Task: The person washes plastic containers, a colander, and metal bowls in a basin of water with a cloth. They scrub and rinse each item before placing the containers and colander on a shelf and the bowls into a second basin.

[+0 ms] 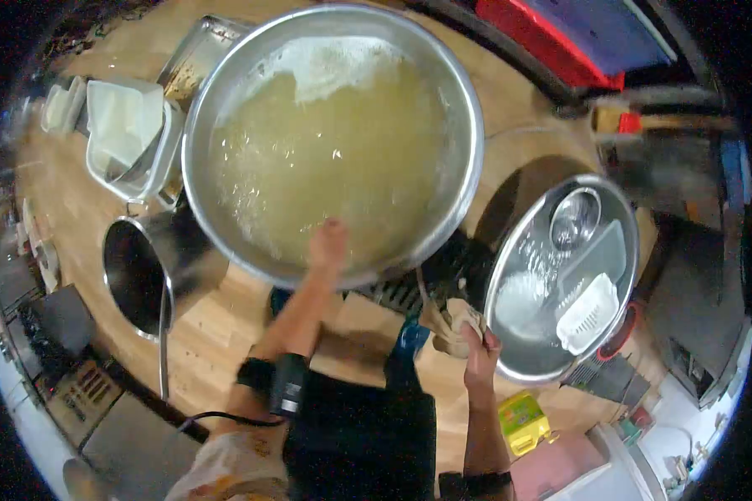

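The grip of the right hand [330, 246] is over the near side of a big metal basin [470, 196] with cloudy yellowish water [342, 159], but whether it is open or closed cannot be told. The left hand [480, 355] has its grip closed on a beige cloth [455, 327], just beside a smaller metal basin [495, 288], where a white basket [589, 316] lies in clear water.

Black armbands [257, 373], black cable [226, 415], dark clothing [359, 438] show.
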`<state>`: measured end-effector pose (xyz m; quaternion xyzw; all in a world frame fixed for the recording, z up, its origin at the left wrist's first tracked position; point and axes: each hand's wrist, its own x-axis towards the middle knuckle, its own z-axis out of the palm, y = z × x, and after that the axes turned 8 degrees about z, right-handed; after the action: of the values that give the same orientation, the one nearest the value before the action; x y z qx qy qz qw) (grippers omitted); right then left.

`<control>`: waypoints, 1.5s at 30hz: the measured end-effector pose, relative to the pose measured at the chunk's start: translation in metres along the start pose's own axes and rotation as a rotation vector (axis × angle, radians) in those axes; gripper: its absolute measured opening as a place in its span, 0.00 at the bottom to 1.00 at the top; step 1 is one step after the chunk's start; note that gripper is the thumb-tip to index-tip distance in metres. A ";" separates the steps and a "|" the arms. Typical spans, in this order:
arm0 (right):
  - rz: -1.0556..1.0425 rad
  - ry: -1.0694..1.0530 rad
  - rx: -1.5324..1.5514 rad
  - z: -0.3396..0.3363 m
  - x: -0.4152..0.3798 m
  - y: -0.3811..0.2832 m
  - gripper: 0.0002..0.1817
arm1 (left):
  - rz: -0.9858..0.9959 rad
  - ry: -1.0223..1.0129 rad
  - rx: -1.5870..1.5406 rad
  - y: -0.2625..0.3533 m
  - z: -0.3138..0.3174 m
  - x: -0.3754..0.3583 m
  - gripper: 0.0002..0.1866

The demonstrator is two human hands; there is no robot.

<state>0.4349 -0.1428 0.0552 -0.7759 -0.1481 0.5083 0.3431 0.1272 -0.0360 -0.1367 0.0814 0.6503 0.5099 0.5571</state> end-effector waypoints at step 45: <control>-1.054 0.028 -1.380 0.187 0.142 -0.022 0.17 | -0.294 -0.098 -0.212 0.168 -0.096 -0.040 0.20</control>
<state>0.3330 0.0267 -0.0732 -0.6471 -0.7591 0.0699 -0.0118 -0.0133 -0.0392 0.0018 -0.0490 0.5700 0.4840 0.6621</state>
